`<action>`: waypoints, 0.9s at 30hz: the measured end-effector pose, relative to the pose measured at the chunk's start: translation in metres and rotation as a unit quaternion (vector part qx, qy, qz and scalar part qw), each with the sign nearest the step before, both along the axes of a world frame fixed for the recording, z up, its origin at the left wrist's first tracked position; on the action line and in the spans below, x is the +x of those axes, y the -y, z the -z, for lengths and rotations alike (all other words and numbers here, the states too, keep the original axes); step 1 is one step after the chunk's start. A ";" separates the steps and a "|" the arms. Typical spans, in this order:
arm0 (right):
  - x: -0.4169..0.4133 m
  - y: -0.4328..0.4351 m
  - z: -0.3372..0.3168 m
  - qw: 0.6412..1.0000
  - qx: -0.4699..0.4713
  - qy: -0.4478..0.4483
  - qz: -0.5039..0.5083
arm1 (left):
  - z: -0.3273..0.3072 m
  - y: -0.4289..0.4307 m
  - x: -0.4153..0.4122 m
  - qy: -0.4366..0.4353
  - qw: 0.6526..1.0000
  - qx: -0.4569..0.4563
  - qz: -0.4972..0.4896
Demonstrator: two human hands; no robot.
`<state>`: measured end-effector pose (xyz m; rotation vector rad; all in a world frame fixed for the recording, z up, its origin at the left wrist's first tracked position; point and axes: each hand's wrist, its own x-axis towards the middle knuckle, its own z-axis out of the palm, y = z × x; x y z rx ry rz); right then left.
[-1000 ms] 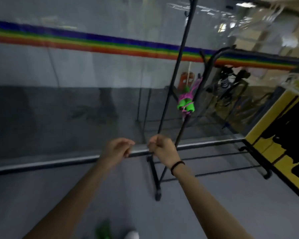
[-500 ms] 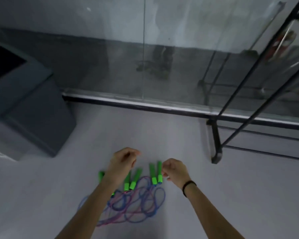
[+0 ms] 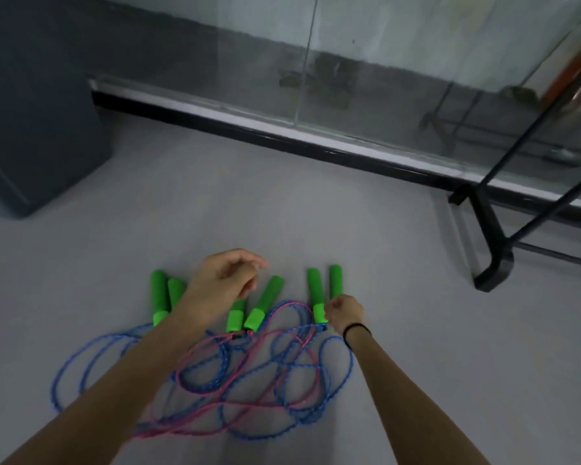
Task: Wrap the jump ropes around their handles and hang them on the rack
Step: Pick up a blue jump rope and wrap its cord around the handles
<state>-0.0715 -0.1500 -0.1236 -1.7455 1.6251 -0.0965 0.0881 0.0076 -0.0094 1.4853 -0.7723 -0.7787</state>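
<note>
Three pairs of green handles (image 3: pixel 316 293) are laid on the grey floor (image 3: pixel 316 223), their blue and pink ropes (image 3: pixel 249 374) tangled together. The left hand (image 3: pixel 223 280) is held loosely curled above the middle pair; the right hand (image 3: pixel 344 312) is closed at the rightmost handle's base. The black rack foot (image 3: pixel 490 243) stands at the right, a dark box (image 3: pixel 31 112) at the left.

No readable text, label, brand or number anywhere

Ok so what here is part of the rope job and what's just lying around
Part of the job:
green handles
blue and pink ropes
black rack
left hand
right hand

Just there:
dark grey box
glass wall
</note>
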 end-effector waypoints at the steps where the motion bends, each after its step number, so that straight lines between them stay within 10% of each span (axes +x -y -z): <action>1: 0.002 0.003 0.009 1.000 0.004 -0.020 -0.005 | 0.006 -0.002 0.003 0.000 1.000 0.002 -0.007; 16: 0.020 0.032 0.100 0.984 -0.019 -0.179 -0.011 | 0.046 0.008 0.019 0.000 0.999 0.038 0.007; 27: 0.031 0.003 0.010 0.965 -0.118 0.229 -0.039 | 0.026 0.013 0.001 0.049 0.999 0.022 -0.005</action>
